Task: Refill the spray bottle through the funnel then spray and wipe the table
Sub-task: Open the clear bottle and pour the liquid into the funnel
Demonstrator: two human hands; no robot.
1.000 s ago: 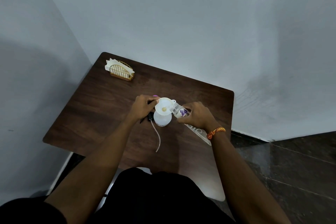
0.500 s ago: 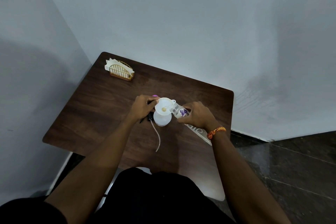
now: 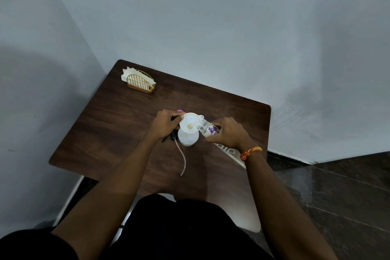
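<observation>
The spray bottle (image 3: 188, 137) stands mid-table with the white funnel (image 3: 189, 125) seated in its neck, and nothing has shifted over the last second. The left hand (image 3: 165, 124) keeps pinching the funnel's rim while the right hand (image 3: 229, 133), closed around the small clear refill bottle (image 3: 207, 129), holds it tipped at the rim, so the pour looks ongoing; spraying and wiping remain.

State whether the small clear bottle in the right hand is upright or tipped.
Tipped: the small clear bottle lies nearly sideways in the right hand, its open mouth over the funnel.
</observation>
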